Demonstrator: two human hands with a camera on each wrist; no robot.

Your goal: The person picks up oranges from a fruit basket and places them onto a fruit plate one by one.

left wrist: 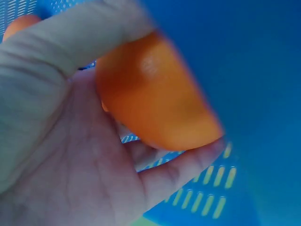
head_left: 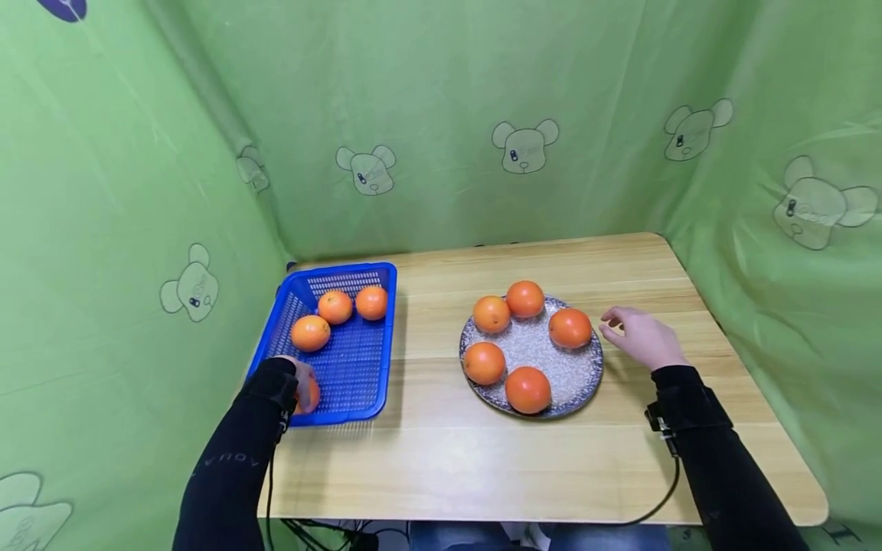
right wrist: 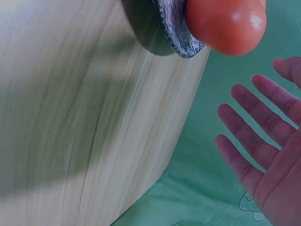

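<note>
In the near-left corner of the blue plastic basket [head_left: 347, 375], my left hand [head_left: 300, 375] grips an orange [head_left: 313, 394]. The left wrist view shows the thumb over this orange [left wrist: 150, 94] and fingers curled beneath it, close to the basket wall. Three more oranges lie farther back in the basket, one of them the leftmost orange [head_left: 310, 333]. On the right, my right hand [head_left: 644, 337] hovers just beside the speckled plate [head_left: 537, 348], its fingers loosely extended and holding nothing. Nearest to it on the plate is a reddish orange [head_left: 570, 328], apart from the fingertips.
Several oranges, including a front orange [head_left: 527, 389], sit around the plate's rim. Basket and plate stand apart on a wooden table [head_left: 441, 459]. A green curtain [head_left: 441, 92] with mouse faces surrounds the table's back and sides. A cable [head_left: 654, 509] hangs from the right wrist.
</note>
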